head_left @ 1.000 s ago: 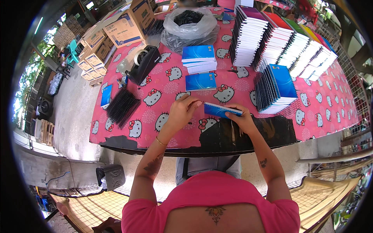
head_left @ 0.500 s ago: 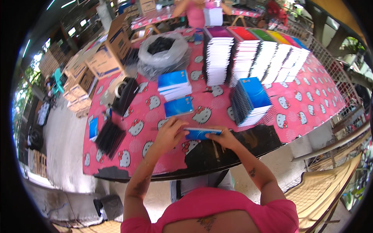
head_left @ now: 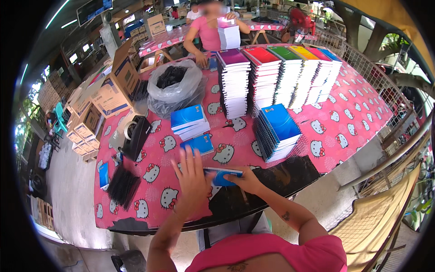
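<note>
The blue-covered notebook [head_left: 220,176] is sitting in the right hand's [head_left: 247,181] grip above the bench's [head_left: 297,173] near edge. The left hand [head_left: 193,180], earlier bunched at its end, is spreading wide, apparently leaving the right steadying it.

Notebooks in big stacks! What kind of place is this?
Probably a notebook-binding workshop: there are tall stacks of spiral notebooks, a pile of black binding coils and cardboard cartons.

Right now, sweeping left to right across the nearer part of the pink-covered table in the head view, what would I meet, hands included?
Separate blue notebook, black coil bundle, left hand, held blue notebook, right hand, upright blue notebook stack.
</note>
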